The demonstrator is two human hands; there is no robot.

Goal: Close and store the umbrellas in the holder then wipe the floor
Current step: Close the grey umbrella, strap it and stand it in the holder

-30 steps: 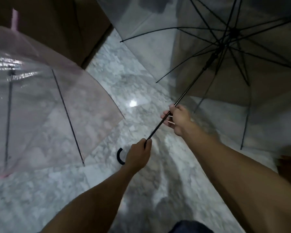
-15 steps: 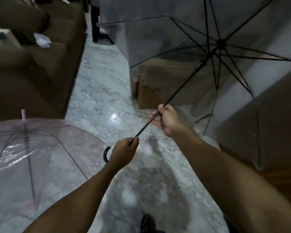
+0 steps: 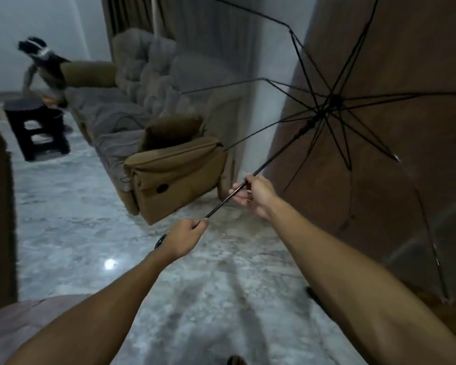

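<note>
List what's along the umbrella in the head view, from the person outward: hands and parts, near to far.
Handle hook → left hand → bare shaft → right hand → runner → rib hub.

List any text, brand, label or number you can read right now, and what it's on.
None: no readable text, label, brand or number shows in this view.
Umbrella: clear canopy, black ribs and shaft, no print visible.
Sofa: a dark round mark on the armrest side, no lettering legible.
Black stool: blurred, no markings to make out.
</note>
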